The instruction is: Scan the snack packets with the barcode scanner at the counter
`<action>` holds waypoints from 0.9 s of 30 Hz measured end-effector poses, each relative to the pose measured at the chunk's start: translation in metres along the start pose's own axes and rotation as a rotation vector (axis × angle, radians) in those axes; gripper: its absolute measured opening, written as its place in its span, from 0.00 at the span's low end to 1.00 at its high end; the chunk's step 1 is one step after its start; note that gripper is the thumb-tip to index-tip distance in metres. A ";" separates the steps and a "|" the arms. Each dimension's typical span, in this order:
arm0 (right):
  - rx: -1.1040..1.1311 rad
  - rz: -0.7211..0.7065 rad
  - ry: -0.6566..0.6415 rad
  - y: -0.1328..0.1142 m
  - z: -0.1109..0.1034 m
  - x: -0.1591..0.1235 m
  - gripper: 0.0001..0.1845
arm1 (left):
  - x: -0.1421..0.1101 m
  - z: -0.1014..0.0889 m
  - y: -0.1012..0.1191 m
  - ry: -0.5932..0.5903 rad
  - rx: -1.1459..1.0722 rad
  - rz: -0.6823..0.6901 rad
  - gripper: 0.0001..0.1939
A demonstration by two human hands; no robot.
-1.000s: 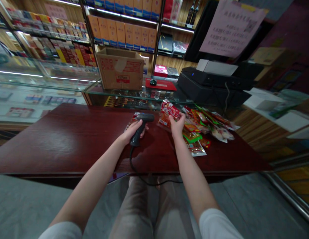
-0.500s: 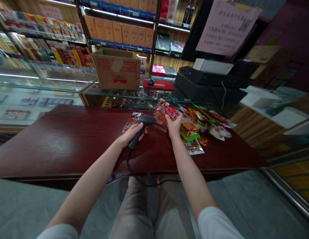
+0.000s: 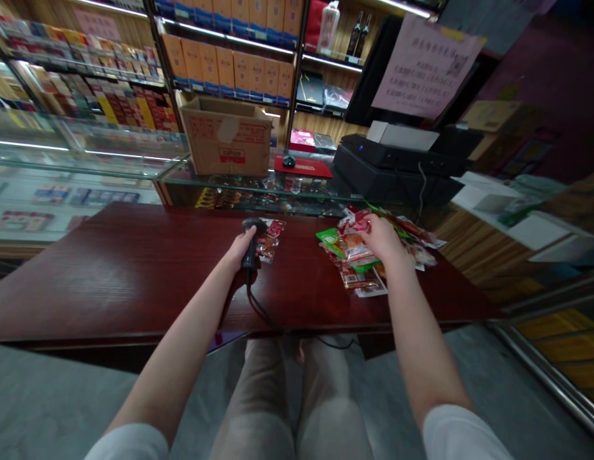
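A black barcode scanner [image 3: 250,254] is gripped by its handle in my left hand [image 3: 242,246], its cord hanging over the table's front edge. Partly behind the scanner lies a red snack packet [image 3: 272,237] on the tabletop. My right hand [image 3: 380,235] is closed on a red-topped clear snack packet [image 3: 354,223] above a loose pile of snack packets [image 3: 366,281]. Red, green and orange wrappers show in that pile, and my right hand and forearm cover part of it.
The dark red wooden table [image 3: 110,275] meets a glass counter [image 3: 172,182] at the back. On the counter stand an open cardboard box [image 3: 227,140], a red mat [image 3: 309,167] with a black mouse [image 3: 288,161], and a black machine [image 3: 397,169]. Stocked shelves rise behind.
My right hand has moved right with the packet, from mid-table to over the pile. My left hand has shifted slightly left, and the scanner has turned more upright.
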State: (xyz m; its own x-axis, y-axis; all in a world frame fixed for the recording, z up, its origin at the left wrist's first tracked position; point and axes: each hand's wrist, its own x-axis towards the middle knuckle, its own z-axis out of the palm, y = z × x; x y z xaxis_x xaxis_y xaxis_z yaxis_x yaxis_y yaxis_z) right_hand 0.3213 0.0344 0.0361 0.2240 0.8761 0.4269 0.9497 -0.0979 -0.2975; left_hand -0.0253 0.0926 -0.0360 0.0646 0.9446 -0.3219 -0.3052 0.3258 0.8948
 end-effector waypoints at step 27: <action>-0.113 -0.039 -0.537 -0.113 0.111 -0.010 0.52 | -0.005 -0.020 0.014 -0.051 -0.170 -0.086 0.17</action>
State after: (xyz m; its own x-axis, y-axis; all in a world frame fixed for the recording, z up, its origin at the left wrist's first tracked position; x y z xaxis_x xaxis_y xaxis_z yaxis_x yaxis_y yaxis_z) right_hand 0.1876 0.0895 -0.0296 0.0725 0.9950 -0.0689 0.9793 -0.0841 -0.1842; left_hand -0.0485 0.0915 -0.0278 0.1437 0.9158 -0.3750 -0.4525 0.3978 0.7981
